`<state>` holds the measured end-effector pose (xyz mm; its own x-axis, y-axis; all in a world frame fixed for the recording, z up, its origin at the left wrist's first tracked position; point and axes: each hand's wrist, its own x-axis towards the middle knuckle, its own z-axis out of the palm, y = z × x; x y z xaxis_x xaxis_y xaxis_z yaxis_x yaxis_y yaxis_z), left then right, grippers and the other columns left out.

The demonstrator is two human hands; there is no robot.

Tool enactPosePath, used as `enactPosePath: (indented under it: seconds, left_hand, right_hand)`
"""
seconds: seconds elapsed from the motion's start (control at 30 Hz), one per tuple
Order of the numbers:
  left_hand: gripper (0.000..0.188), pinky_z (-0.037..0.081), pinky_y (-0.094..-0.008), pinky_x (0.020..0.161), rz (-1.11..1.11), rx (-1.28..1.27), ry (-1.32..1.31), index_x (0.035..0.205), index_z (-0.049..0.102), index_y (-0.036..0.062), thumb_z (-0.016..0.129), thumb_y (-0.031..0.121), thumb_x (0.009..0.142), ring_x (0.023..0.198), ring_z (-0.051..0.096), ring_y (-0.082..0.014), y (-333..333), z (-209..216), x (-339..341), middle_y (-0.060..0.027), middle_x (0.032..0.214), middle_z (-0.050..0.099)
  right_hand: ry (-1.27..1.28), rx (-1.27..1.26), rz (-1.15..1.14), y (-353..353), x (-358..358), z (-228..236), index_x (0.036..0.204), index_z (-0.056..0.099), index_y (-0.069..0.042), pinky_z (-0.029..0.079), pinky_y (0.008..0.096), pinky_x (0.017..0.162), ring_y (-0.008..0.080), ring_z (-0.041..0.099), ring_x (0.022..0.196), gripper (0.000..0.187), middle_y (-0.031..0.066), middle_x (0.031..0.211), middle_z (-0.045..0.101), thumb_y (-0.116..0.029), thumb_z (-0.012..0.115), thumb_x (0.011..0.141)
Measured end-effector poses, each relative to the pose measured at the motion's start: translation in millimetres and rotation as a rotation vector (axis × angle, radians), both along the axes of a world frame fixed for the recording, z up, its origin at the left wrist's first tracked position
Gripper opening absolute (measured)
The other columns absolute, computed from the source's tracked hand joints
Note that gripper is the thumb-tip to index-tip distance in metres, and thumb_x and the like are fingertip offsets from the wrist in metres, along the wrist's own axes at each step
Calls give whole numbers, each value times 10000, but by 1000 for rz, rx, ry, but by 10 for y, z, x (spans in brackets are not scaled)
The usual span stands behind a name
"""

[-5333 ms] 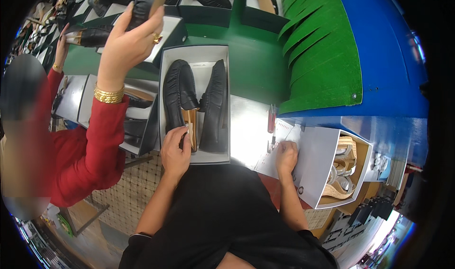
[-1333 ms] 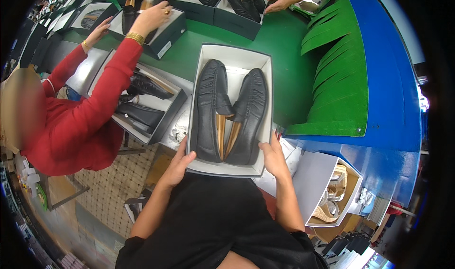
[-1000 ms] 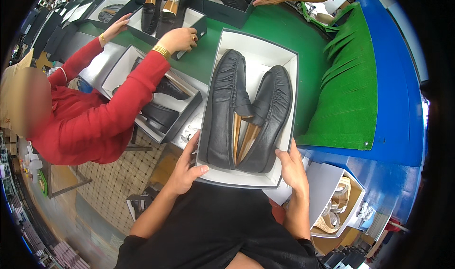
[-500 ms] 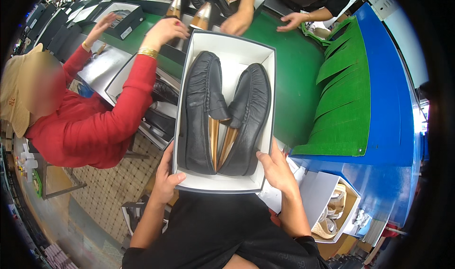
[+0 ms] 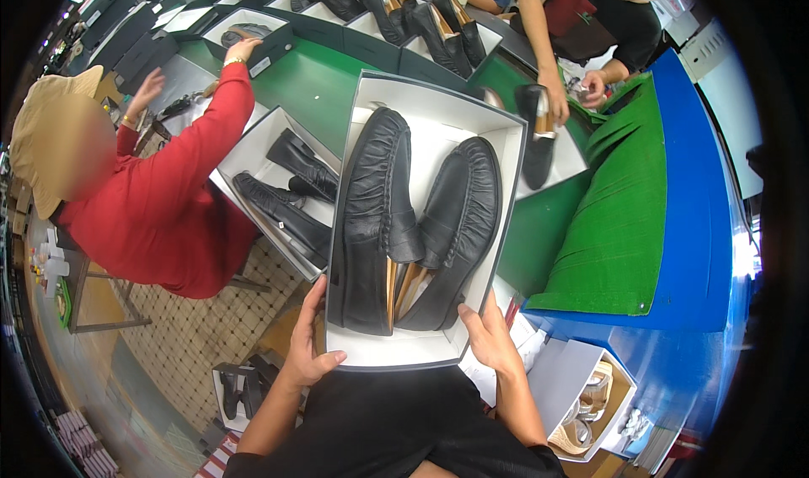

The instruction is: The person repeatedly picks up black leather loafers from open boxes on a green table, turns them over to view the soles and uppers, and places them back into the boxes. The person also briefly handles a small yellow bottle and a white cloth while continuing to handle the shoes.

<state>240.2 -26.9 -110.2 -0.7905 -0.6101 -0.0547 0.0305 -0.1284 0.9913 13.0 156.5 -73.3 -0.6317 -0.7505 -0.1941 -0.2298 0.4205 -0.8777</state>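
Shoebox (image 5: 404, 353) of dark outside and white lining sits at the centre of our view, open-topped, its long sides running roughly from six toward twelve o'clock. We grip it with both hands: our left hand (image 5: 308, 343) is closed on the wall between seven and eight o'clock, and our right hand (image 5: 495, 339) clasps the wall at five o'clock, thumb over the rim. Whether the underside touches anything is hidden from us.

Inside, we see two black loafers (image 5: 366, 251), toes toward twelve and one o'clock, spread apart at the tips and close together at the heels.

Between nine and ten o'clock, we have another box with black shoes (image 5: 308, 162); beyond it reaches a co-worker's red sleeve (image 5: 202, 141). Between one and two o'clock, another person's hand (image 5: 553, 99) is on a black shoe (image 5: 535, 154). At three o'clock, we see a slitted green mat (image 5: 611, 234) against a blue panel (image 5: 695, 234), and between four and five, boxed sandals (image 5: 594, 389).
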Motion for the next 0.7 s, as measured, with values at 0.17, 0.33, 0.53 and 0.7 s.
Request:
enactPosePath:
  seconds: [0.17,0.33,0.53,0.7]
  left_hand:
    - [1045,269,-359,1133,83,249,41,1506,252,-30,731,349,658,1340,410,-248,-95,-29,49,-145,1456,408]
    - [974,302,-342,1113,183,281,77,1472,328,-23,697,419,687,1312,447,-237,-324,40,97,-138,1404,476]
    - [861,306,-348,1109,270,167,97,1456,349,-32,579,534,850,1308,460,-230,-806,5,109,-144,1413,480]
    - [663,363,-348,1034,522,330,190,1312,536,8,316,562,1022,1182,528,-179,-1006,-289,46,-78,1251,607]
  right_hand:
    - [-4,134,56,-145,24,237,1507,190,28,468,436,903,446,639,977,687,300,1011,648,-193,499,934]
    - [-15,189,131,-461,50,327,1532,103,10,473,466,852,448,647,880,768,299,889,644,-251,499,927]
    - [-57,51,149,-1037,-11,117,1541,91,-4,436,429,990,437,602,1116,771,324,1185,605,-258,496,936]
    - [-85,-46,223,-1307,60,-1,1548,51,-4,317,383,1128,392,403,1370,811,311,1468,381,-322,517,966]
